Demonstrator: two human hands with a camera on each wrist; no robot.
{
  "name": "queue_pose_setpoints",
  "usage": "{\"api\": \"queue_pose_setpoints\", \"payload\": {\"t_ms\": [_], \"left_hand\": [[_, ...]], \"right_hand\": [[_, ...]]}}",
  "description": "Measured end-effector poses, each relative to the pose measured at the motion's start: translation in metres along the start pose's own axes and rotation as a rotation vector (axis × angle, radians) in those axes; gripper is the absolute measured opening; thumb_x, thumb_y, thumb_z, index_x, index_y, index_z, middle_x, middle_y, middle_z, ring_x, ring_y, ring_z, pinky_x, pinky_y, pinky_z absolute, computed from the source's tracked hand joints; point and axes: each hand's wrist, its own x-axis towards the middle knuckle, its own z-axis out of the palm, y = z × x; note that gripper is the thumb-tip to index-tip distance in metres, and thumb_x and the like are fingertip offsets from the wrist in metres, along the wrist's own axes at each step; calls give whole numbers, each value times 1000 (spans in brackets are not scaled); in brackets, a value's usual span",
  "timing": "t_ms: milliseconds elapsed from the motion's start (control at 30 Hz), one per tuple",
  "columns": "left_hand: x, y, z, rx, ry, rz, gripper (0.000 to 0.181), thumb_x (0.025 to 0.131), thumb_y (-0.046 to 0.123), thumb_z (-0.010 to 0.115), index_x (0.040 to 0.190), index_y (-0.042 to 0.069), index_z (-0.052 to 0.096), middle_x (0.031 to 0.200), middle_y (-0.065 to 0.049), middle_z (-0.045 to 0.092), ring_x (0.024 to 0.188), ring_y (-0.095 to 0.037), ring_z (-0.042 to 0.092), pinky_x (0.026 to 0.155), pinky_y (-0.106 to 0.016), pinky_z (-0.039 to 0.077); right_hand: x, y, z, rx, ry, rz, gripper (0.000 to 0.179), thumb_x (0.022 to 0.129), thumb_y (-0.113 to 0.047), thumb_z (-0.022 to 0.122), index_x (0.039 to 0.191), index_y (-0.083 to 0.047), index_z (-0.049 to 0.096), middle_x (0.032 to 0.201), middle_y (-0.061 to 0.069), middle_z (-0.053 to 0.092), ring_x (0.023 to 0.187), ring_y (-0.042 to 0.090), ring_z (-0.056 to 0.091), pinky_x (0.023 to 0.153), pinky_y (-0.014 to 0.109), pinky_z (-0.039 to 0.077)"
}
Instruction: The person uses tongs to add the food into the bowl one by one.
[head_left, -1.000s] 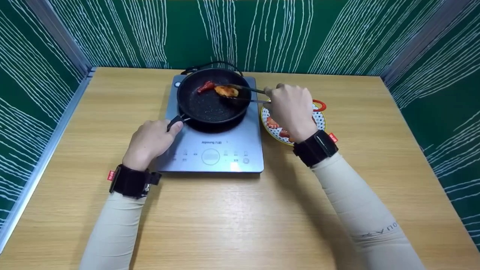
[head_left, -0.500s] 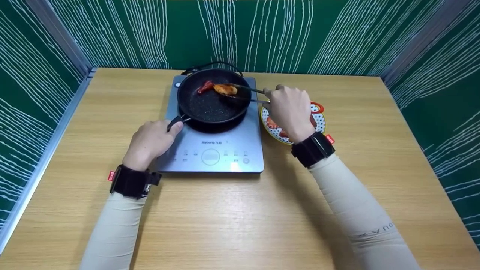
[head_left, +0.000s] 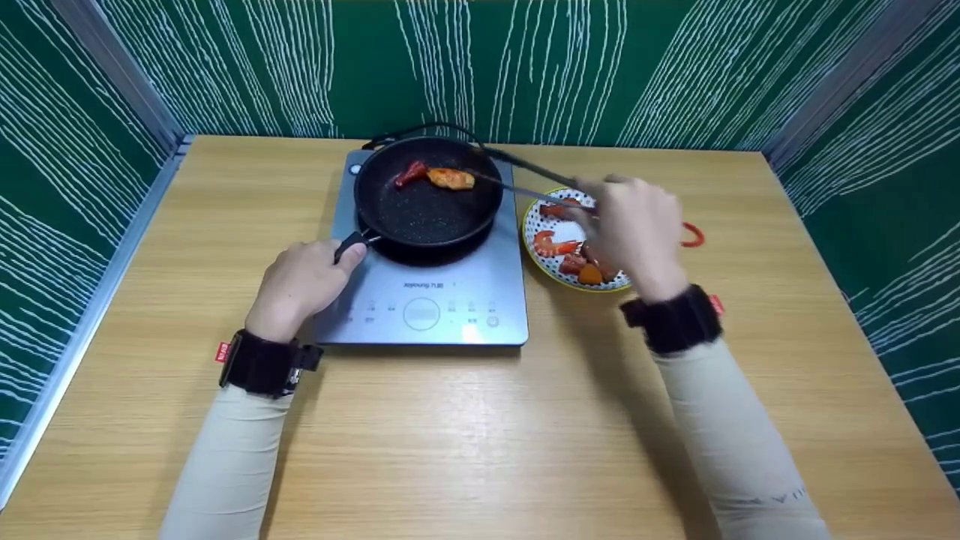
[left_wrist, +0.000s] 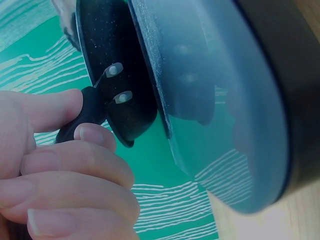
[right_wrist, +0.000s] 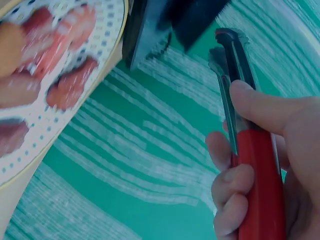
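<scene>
Left hand: curled round the pan handle, thumb along its top; place and hold unchanged from half a second ago.

Pan: dark, speckled; ahead and to the right of the left hand, over the cooker; unmoved.

Red piece: in the pan, beyond the left hand; same spot as before.

Golden piece: in the pan, touching or just beside the red piece, on the side nearer the right hand; earlier between the arms of the tongs, now outside them.

Right hand: blurred in the head view; grasping the tongs by their red grips; shifted outward, away from the pan.

Tongs: reaching left from the right hand; arms spread wider than before, drawn back, one tip near the golden piece, contact unclear.

Plate: dotted, yellow-rimmed; left of the right hand and partly hidden by it; more of it shows now.

On the plate, left of the right hand: shrimp, orange piece and several reddish pieces.
</scene>
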Motion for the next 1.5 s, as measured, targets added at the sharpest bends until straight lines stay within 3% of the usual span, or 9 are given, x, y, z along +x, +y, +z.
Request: {"api": "queue_pose_setpoints", "payload": {"t_ms": [200,400,633,800,1000,1500], "left_hand": [[1,0,0,-15,-17,-25,55,111,59,39,90,11,54,77,-8,54,66,-25,53,59,-36,35],[0,-1,-1,-12,-14,-23,56,111,60,39,90,10,55,77,-8,54,66,-25,53,59,-37,35],[-1,-1,-3,-20,-31,-41,59,110,63,37,95,10,56,79,-9,54,67,-26,54,59,-37,35],[-1,0,-2,9,-18,-14,58,111,61,37,91,10,55,78,-8,55,67,-26,54,59,-37,36],[-2,1,-4,18,-20,-1,58,111,61,37,90,11,55,77,-8,55,67,-26,54,59,-37,37],[0,2,-1,-2,-34,-20,57,111,61,37,93,11,56,78,-8,56,67,-25,54,60,-37,37]], "right_hand": [[-29,38,-13,86,14,132,41,95,-34,82,132,-17,75,95,17,76,66,32,62,51,41,37],[-49,65,-16,105,-28,265,48,95,-40,82,133,-11,74,84,18,69,67,33,56,55,41,32],[-56,86,-15,119,-77,277,48,95,-39,83,132,-10,75,84,18,70,70,33,56,57,42,34],[-61,102,-9,111,-102,237,46,93,-39,85,128,-11,77,80,15,69,68,32,56,57,42,32],[-64,117,2,108,-189,260,52,92,-43,84,130,-8,75,76,14,65,69,33,53,61,42,31],[-65,120,23,99,-257,288,54,94,-42,83,138,-13,71,78,14,61,66,30,50,59,41,33]]}}
